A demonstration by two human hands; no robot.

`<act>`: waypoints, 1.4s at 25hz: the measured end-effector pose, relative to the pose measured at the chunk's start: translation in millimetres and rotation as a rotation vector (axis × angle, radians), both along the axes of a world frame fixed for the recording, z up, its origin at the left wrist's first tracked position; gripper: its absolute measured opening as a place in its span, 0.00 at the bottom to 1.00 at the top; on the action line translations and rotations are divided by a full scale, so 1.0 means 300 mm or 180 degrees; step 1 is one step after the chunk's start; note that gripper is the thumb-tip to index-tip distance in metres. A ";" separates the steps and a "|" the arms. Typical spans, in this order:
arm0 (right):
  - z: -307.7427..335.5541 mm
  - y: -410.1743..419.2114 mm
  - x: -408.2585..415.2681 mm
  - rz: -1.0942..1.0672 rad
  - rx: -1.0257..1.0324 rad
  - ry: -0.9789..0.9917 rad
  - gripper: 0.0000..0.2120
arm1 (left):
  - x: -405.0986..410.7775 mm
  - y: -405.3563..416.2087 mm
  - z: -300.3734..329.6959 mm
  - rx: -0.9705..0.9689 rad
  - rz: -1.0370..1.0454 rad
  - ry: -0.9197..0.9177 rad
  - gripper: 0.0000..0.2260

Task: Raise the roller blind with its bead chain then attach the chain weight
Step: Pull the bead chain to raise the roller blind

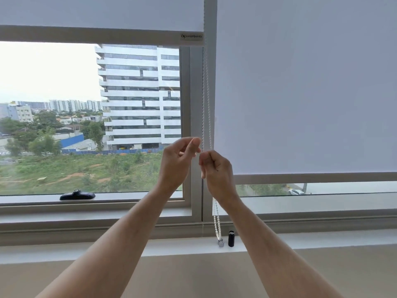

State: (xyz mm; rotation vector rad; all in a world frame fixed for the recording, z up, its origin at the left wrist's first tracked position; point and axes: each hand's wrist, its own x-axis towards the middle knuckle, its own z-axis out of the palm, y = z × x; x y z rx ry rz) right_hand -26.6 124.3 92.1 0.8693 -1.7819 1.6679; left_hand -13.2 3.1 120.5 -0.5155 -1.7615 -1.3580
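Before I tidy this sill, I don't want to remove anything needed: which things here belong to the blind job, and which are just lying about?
Job:
left blind, raised high
bead chain, both hands on it: left hand, right hand
grey piece at the chain's lower end
black cylinder beside it, probably the weight

Lying about:
black handle-like object on the left sill
right blind, lowered

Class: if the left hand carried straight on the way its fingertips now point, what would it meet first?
The left hand points right, toward the bead chain. It would probably meet the chain first, then the right hand close beside it, though depth is unclear.
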 end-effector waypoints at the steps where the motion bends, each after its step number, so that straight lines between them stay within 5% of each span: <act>1: -0.021 -0.006 0.003 0.0044 0.0016 -0.0018 0.15 | 0.000 0.005 0.025 0.0010 -0.0032 0.0033 0.05; 13: -0.164 0.048 -0.046 0.0623 0.0001 -0.0604 0.19 | -0.031 0.004 -0.094 -0.0013 -0.0140 -0.0166 0.08; 18: 0.021 0.040 -0.073 0.0051 -0.0673 -0.0395 0.22 | -0.032 0.021 -0.125 -0.0049 -0.0296 -0.0119 0.09; 27: 0.370 -0.005 -0.045 0.0432 -0.0103 0.0064 0.15 | -0.028 0.017 -0.179 -0.0477 -0.0187 -0.0410 0.08; 31: 0.322 -0.006 -0.036 0.0277 -0.0101 0.0172 0.13 | -0.018 -0.041 -0.131 -0.0905 -0.0007 -0.0264 0.18; 35: 0.255 0.020 -0.039 0.0087 -0.0038 0.0171 0.13 | -0.003 -0.080 0.010 -0.0334 -0.0060 0.0281 0.25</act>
